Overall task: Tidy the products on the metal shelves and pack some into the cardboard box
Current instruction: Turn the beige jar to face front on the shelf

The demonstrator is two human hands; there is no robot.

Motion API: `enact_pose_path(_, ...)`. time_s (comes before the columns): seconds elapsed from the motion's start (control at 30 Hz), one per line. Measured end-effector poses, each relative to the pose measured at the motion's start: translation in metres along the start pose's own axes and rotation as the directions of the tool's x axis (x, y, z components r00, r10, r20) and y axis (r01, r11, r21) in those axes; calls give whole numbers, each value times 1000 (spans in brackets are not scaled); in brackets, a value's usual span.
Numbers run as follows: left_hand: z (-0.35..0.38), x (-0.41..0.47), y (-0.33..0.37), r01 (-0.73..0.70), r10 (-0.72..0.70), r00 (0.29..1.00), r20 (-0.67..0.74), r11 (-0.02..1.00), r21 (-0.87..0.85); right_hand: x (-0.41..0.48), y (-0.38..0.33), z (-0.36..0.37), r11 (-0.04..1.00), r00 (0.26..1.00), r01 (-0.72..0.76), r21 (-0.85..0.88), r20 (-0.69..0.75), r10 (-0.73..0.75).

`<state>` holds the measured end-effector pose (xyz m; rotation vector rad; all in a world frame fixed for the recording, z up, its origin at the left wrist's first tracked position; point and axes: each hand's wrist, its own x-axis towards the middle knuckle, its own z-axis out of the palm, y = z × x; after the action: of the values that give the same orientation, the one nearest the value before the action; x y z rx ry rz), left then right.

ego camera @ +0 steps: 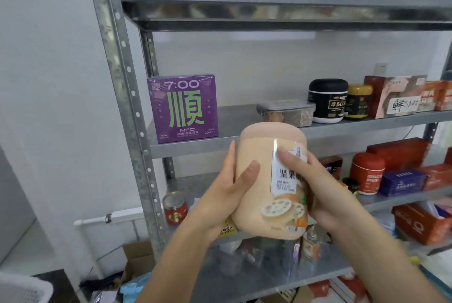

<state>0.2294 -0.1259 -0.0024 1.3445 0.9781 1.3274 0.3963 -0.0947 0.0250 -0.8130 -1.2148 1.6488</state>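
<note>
I hold a peach-coloured jar (259,190) with a pink lid and a lotus-root label in front of the metal shelves (244,119). My left hand (227,195) grips its left side, thumb across the front. On the right, my right hand (315,192) wraps the label side, fingers over the label. The jar is slightly tilted and hangs just below the middle shelf's front edge. A purple box (183,109) stands at that shelf's left end. A cardboard box (139,253) sits on the floor at the lower left, partly hidden by the shelf post.
On the middle shelf stand a clear lidded container (286,111), a black jar (327,99), a gold-lidded jar (358,102) and red boxes (396,97). The shelf below carries a red tin (175,208), a red jar (367,171), a blue box (401,181). A white basket (22,288) is at bottom left.
</note>
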Motion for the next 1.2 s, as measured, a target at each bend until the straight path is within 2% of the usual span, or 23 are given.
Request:
enact_pose_path(0.07, -3, 1, 5, 91, -91, 996, 2, 996, 0, 6, -12, 4, 965, 970, -244, 98, 18, 243)
enact_pose_path(0.13, -7, 3, 8, 157, -157, 988, 5, 988, 8, 14, -22, 4, 904, 912, -410, 124, 32, 409)
enact_pose_path(0.23, -12, 9, 15, 238, -241, 968, -64, 970, -55, 23, -28, -1, 851, 854, -519, 76, 32, 519)
enact_pose_path(0.33, -16, 10, 16, 291, -297, 954, -48, 950, -113, 26, -29, -2, 841, 839, -541, -3, 63, 540)
enact_pose_path(0.5, -17, 10, 23, 328, -338, 941, -16, 924, -197, 26, -33, -2, 850, 852, -515, -112, 38, 522)
enact_pose_path(0.6, -16, 11, 25, 286, -298, 954, -34, 938, -198, 23, -37, 1, 869, 871, -475, -138, 66, 486)
enact_pose_path(0.7, -13, 13, 22, 156, -164, 985, -49, 978, -137, 20, -37, 4, 904, 904, -398, -156, 100, 415)
enact_pose_path(0.87, -13, 17, 15, -94, 94, 996, -7, 995, 28, 23, -32, 5, 917, 966, -183, -356, 107, 234)
enact_pose_path(1.0, -18, 31, 14, -251, 251, 968, 13, 963, 101, 31, -29, 12, 948, 993, -31, -316, 99, 65)
enact_pose_path(1.2, -32, 56, 6, -308, 313, 949, -23, 943, 128, 47, -24, 16, 956, 995, 78, -281, 80, -57)
